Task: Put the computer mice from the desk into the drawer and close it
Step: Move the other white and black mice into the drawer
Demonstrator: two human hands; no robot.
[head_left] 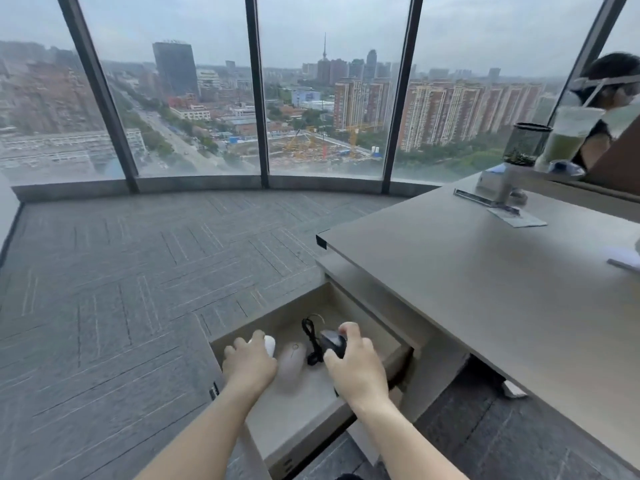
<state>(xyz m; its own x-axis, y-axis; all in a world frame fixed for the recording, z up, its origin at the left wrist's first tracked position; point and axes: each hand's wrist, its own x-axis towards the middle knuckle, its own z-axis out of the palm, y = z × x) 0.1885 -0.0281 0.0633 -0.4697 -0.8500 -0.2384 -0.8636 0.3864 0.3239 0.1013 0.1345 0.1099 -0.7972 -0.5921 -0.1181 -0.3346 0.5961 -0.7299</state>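
The drawer [311, 420] under the desk [485, 289] is pulled open below me. Both my hands are inside it. My left hand [247, 365] is closed around a white mouse [270, 345] at the drawer's left side. My right hand [356, 368] grips a black wired mouse [334, 342] at the right side. The black cable [310, 341] of that mouse lies coiled on the drawer floor. Between my hands a pale grey mouse [292, 363] rests flat on the drawer bottom, untouched.
A monitor arm base [502, 199], a dark jar [524, 145] and a cup with green drink [568, 138] stand at the desk's far right. A person [602, 109] sits beyond them. Grey carpet [138, 271] spreads left toward the curved windows.
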